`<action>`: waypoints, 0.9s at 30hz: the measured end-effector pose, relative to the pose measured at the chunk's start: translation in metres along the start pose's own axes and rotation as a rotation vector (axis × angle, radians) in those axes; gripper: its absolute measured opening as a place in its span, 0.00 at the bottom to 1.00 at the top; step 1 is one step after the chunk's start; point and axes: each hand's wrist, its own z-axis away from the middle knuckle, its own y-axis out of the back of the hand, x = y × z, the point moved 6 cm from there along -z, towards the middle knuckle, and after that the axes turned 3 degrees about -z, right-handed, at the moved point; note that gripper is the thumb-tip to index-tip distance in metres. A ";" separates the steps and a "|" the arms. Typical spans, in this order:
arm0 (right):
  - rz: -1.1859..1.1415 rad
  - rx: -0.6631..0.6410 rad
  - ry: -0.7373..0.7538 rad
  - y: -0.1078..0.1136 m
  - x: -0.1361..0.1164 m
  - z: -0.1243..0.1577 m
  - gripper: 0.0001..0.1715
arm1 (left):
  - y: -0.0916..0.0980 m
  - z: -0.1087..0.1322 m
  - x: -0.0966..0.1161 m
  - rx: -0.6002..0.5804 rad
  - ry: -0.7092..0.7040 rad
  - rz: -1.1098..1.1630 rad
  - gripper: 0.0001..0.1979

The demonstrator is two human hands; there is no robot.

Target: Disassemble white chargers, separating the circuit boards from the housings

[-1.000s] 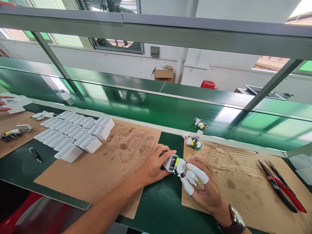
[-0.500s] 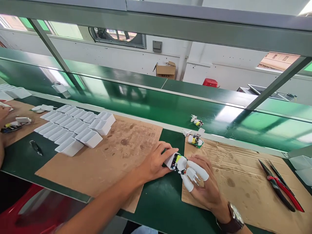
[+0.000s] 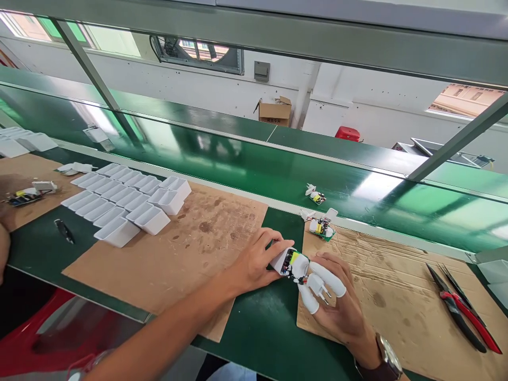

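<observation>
On the green bench right in front of the person, between two sheets of cardboard, both hands meet over one small part. Only the head view to go on, so here's what it shows: the left hand (image 3: 254, 264) has its fingers closed around a little white charger shell (image 3: 281, 257), open end facing right, and the right hand (image 3: 337, 301) is curled around a circuit board (image 3: 294, 263) with a yellow component, which sits partly inside that shell. A white plug piece (image 3: 319, 286) with two metal pins rests against the right fingers, which wear white finger covers; looks like it's pinched there, wired to the board, though the wires are too small to be sure. There's a watch (image 3: 387, 357) on the right wrist. Off to the left, rows of empty white shells (image 3: 119, 203) sit on the brown cardboard sheet (image 3: 190, 259), with a black pen (image 3: 63, 231) on the bench nearby. Just past the hands, another bare board with plug (image 3: 322, 226) lies at the edge of the right cardboard (image 3: 397, 296), and one more (image 3: 315, 196) is out on the shiny green belt (image 3: 238, 164). Red-handled pliers (image 3: 464, 315) lie far right, well apart from the hands.
</observation>
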 end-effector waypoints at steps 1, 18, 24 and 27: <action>-0.003 -0.001 0.001 0.000 0.000 0.000 0.43 | 0.000 0.000 0.000 0.002 0.000 0.001 0.27; 0.020 -0.014 0.025 0.002 -0.005 -0.005 0.42 | -0.001 0.001 -0.001 0.016 -0.007 0.005 0.27; 0.011 -0.018 0.017 0.001 -0.003 -0.005 0.43 | -0.003 0.002 -0.001 0.006 -0.007 0.018 0.28; 0.015 -0.026 -0.002 0.000 -0.002 -0.004 0.43 | -0.003 0.001 -0.001 0.005 -0.005 0.026 0.28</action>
